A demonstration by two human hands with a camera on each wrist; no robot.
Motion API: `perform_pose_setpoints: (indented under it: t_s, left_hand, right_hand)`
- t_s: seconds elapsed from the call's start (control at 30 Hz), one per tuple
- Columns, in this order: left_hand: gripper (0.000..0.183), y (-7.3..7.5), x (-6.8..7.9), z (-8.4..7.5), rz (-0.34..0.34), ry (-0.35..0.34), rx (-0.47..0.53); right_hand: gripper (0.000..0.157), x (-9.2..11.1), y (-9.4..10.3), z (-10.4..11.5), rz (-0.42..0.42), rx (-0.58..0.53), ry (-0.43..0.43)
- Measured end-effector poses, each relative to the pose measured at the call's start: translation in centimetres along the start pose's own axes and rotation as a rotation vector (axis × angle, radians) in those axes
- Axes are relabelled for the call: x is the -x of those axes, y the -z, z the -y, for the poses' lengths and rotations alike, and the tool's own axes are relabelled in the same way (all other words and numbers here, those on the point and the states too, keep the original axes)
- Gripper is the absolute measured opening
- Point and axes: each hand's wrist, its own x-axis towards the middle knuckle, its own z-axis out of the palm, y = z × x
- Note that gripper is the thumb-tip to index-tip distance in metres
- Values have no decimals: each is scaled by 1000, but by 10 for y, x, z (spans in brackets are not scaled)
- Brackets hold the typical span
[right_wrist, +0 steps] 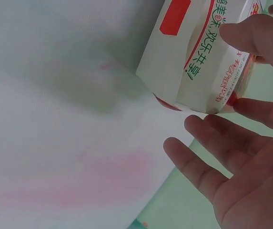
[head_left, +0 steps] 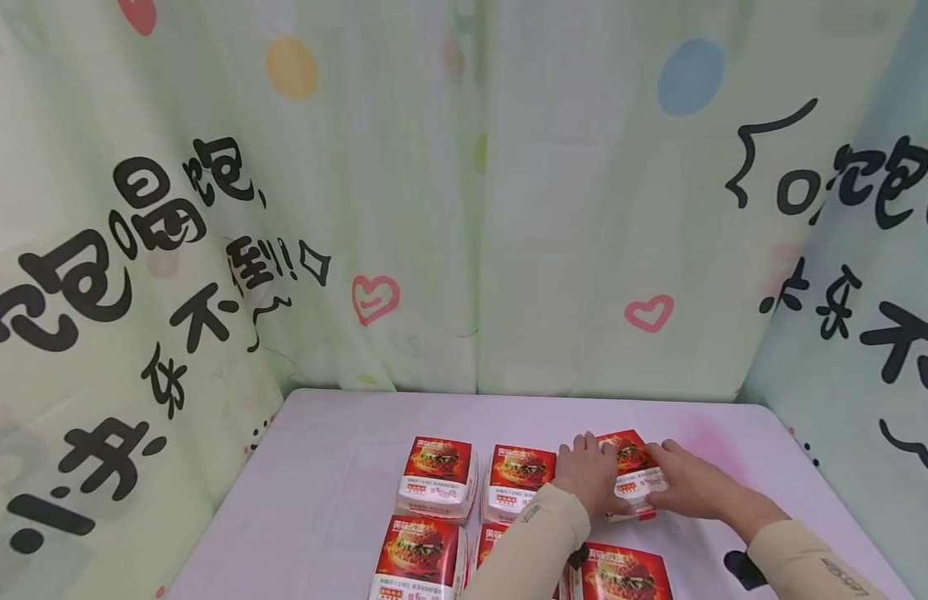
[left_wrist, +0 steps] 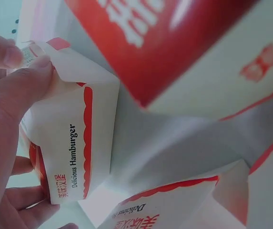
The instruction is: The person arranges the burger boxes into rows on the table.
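Note:
Both hands hold one red and white hamburger box (head_left: pixel 632 457) at the right end of the back row. My left hand (head_left: pixel 588 475) grips its left side, with the thumb toward the front. On the opposite side, my right hand (head_left: pixel 689 479) grips it with the thumb and index finger. In the left wrist view, "Delicious Hamburger" reads along a white side of the box (left_wrist: pixel 72 138). The right wrist view has the thumb pressed on the white front of the box (right_wrist: pixel 188 57), while the lower fingers extend past its edge.
Left of the held box stand two similar boxes, one (head_left: pixel 437 471) and another (head_left: pixel 518 475). Nearer are a box (head_left: pixel 417 554), one partly behind the left sleeve (head_left: pixel 490 537), and one (head_left: pixel 625 575) at front right. A patterned curtain (head_left: pixel 554 208) surrounds the pale table (head_left: pixel 314 467).

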Motion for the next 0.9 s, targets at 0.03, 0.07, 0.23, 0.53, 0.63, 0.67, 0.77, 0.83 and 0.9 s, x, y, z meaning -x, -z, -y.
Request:
perform_pose_setpoints:
  t_s: [0.03, 0.07, 0.23, 0.53, 0.63, 0.67, 0.77, 0.83, 0.9]
  left_hand:
    - [81, 0, -1, 1, 0, -1, 19]
    - [80, -1, -2, 2, 1, -3, 35]
    - [75, -3, -5, 7, 10, -6, 94]
    - [75, 2, -12, 16, 0, -114, 150]
    - [78, 3, -13, 19, 3, -167, 160]
    - [78, 4, -13, 21, 4, -177, 161]
    - [81, 3, -12, 24, -7, -203, 146]
    - [84, 1, -11, 27, -21, -215, 128]
    - [87, -1, -9, 29, -37, -228, 104]
  right_hand:
    - [80, 0, -1, 0, -3, -5, 7]
    - [81, 0, -1, 1, -4, -12, 12]
    - [91, 0, -6, 4, 23, -45, 17]
    - [108, 0, -11, 7, -52, 43, 124]
    - [110, 0, -14, 6, -100, 108, 187]
    - [111, 0, -15, 6, -112, 124, 198]
    - [111, 0, -16, 7, -145, 152, 214]
    - [111, 0, -17, 7, -167, 162, 220]
    - [111, 0, -17, 8, -188, 164, 226]
